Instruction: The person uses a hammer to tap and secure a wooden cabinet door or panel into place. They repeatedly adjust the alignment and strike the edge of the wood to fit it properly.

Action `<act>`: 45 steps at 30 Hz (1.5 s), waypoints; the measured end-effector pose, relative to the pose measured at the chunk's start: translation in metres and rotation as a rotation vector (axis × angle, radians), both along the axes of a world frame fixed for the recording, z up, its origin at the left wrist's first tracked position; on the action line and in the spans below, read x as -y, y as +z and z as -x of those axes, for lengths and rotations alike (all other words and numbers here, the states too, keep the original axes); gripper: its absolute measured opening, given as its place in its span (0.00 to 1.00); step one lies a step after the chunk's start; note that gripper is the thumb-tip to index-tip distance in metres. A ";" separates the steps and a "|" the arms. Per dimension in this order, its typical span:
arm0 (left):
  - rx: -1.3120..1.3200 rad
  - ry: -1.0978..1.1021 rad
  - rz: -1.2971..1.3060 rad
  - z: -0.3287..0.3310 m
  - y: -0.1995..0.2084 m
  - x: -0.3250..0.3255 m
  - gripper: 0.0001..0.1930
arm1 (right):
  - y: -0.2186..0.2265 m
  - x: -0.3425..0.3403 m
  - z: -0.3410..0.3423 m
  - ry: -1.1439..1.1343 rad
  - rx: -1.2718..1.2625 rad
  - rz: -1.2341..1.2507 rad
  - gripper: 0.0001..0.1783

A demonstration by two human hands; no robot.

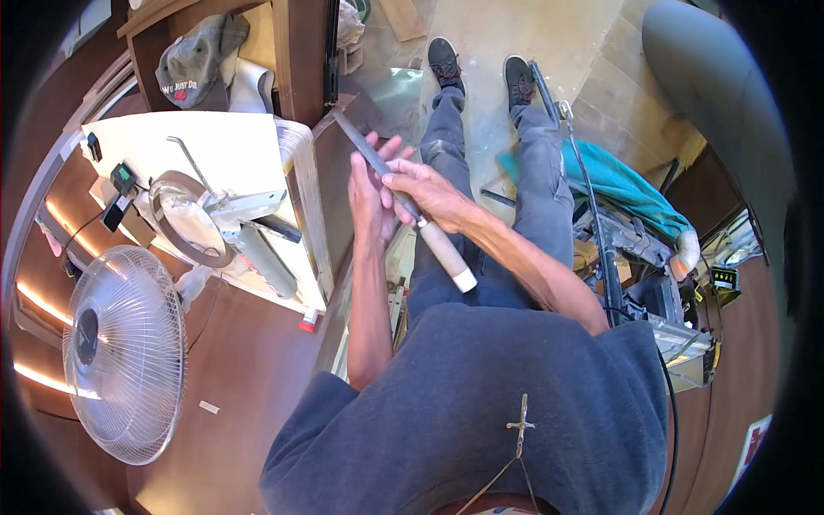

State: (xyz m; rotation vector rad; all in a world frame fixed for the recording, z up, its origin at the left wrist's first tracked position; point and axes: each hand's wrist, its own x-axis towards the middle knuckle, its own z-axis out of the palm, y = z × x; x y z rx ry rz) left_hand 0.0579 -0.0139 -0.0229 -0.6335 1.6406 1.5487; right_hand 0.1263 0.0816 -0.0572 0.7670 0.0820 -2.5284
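Observation:
A long metal file (362, 143) with a pale wooden handle (446, 256) lies slantwise across both hands, blade tip toward the upper left. My right hand (432, 196) is closed on the file where the blade nears the handle, thumb on top. My left hand (371, 199) holds the blade between its thumb and fingers, and its fingertips show past the far side. Part of its grip is hidden behind the blade and the right hand. The handle's end points back toward my body.
To the left, a pale board (232, 133) carries a metal device with a round ring (190, 219). A caged fan (124, 352) stands nearer. A grey cap (202, 62) hangs at the upper left. On the right are a teal cloth (627, 184) and a metal-framed machine (644, 283).

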 end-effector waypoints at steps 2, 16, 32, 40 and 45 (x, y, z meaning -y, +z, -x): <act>0.049 -0.019 0.037 -0.020 0.010 0.023 0.28 | 0.004 0.006 0.006 -0.017 0.078 -0.005 0.10; 0.392 -0.222 0.109 -0.054 0.114 0.008 0.18 | 0.004 0.012 0.049 0.022 0.350 -0.096 0.17; 0.332 -0.054 0.286 -0.051 0.136 -0.050 0.17 | 0.004 0.014 0.094 0.152 0.243 -0.252 0.20; 0.369 0.124 0.363 -0.048 0.150 -0.052 0.17 | 0.005 0.025 0.096 0.161 0.207 -0.418 0.20; 0.346 0.160 0.373 -0.036 0.149 -0.052 0.18 | 0.003 0.030 0.107 0.138 0.263 -0.377 0.20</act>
